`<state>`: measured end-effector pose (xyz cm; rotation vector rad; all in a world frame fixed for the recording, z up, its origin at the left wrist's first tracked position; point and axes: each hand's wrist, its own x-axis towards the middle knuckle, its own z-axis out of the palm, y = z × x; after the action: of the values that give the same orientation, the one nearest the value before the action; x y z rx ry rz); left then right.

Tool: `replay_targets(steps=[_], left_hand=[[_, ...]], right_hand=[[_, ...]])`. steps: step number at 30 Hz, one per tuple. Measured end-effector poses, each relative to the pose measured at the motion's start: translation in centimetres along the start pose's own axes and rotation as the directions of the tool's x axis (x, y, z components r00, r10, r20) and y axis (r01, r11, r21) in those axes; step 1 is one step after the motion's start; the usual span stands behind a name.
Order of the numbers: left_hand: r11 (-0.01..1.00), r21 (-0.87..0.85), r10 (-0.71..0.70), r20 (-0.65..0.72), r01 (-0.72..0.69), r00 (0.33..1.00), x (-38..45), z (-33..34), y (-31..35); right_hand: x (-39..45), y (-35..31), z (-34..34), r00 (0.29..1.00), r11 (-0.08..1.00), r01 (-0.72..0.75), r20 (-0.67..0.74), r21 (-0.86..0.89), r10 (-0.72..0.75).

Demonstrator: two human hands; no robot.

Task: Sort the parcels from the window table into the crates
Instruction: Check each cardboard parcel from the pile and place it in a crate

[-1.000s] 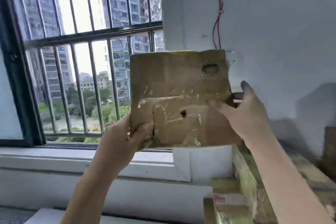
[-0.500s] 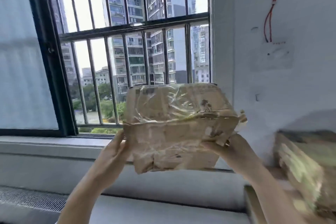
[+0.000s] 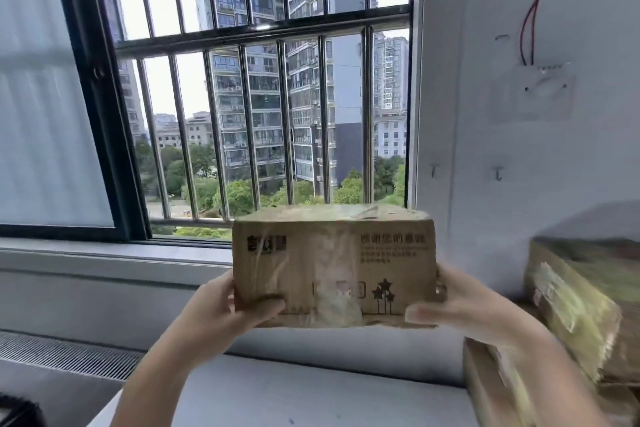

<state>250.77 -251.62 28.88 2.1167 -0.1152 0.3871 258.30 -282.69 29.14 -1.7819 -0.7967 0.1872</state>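
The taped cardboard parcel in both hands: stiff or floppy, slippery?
The parcel probably stays fairly stiff: its edges look straight, though the top is dented. Glossy tape wrap may make it a bit slippery. The left hand and right hand hold its ends aloft, so it is likely light.

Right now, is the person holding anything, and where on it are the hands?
Yes: a taped cardboard parcel, held up before the window. The left hand grips its lower left corner, the right hand its lower right corner.
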Motion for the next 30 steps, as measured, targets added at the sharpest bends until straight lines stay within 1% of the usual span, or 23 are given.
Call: replay_targets(steps=[1,2,4,6,8,10,15,17,19,24,26,28,30], left_hand=[[0.998,0.059,0.029,-0.042,-0.027,0.999,0.0,0.6,-0.3],[0.991,0.118,0.07,-0.103,-0.057,0.992,0.0,1.4,-0.7],[0.975,0.203,0.146,-0.253,-0.095,0.956,0.1,3.0,-1.6],[0.971,0.227,0.159,-0.363,-0.079,0.918,0.2,4.3,-2.5],[0.972,0.225,0.161,-0.413,-0.072,0.896,0.2,5.3,-3.3],[0.963,0.254,0.196,-0.446,-0.087,0.873,0.0,6.1,-3.4],[0.965,0.254,0.19,-0.496,-0.067,0.847,-0.2,7.2,-2.7],[0.955,0.286,0.223,-0.496,-0.085,0.839,-0.1,7.3,-2.4],[0.955,0.283,0.221,-0.495,-0.085,0.84,0.0,7.4,-2.2],[0.937,0.305,0.302,-0.451,-0.173,0.84,-0.2,7.3,-1.6],[0.928,0.318,0.33,-0.452,-0.195,0.829,-0.2,7.3,-1.9],[0.933,0.311,0.319,-0.477,-0.183,0.819,-0.4,7.3,-1.9],[0.963,0.237,0.236,-0.529,-0.125,0.815,-0.8,7.5,-1.9]], right_hand=[[0.1,0.5,0.1,0.999,1.0,0.012,-0.051,-0.005,-0.012],[0.3,0.6,0.3,0.991,0.999,0.016,-0.133,-0.051,-0.023],[0.4,1.3,0.8,0.956,0.983,0.03,-0.283,-0.184,-0.082],[0.2,1.8,1.1,0.931,0.976,0.081,-0.335,-0.202,-0.146],[-0.2,2.2,1.2,0.919,0.969,0.136,-0.338,-0.205,-0.201],[-0.6,2.6,1.2,0.912,0.967,0.174,-0.34,-0.188,-0.23],[-1.0,3.1,1.1,0.904,0.962,0.171,-0.354,-0.212,-0.239],[-1.2,3.4,0.9,0.903,0.953,0.172,-0.346,-0.251,-0.254],[-1.3,3.8,0.7,0.905,0.95,0.171,-0.34,-0.26,-0.256],[-1.8,4.2,0.9,0.902,0.957,0.196,-0.343,-0.212,-0.261],[-1.9,4.1,1.2,0.895,0.96,0.201,-0.361,-0.195,-0.261],[-1.7,4.1,1.7,0.888,0.958,0.218,-0.369,-0.188,-0.275],[-1.3,3.9,2.3,0.877,0.952,0.248,-0.376,-0.182,-0.3]])
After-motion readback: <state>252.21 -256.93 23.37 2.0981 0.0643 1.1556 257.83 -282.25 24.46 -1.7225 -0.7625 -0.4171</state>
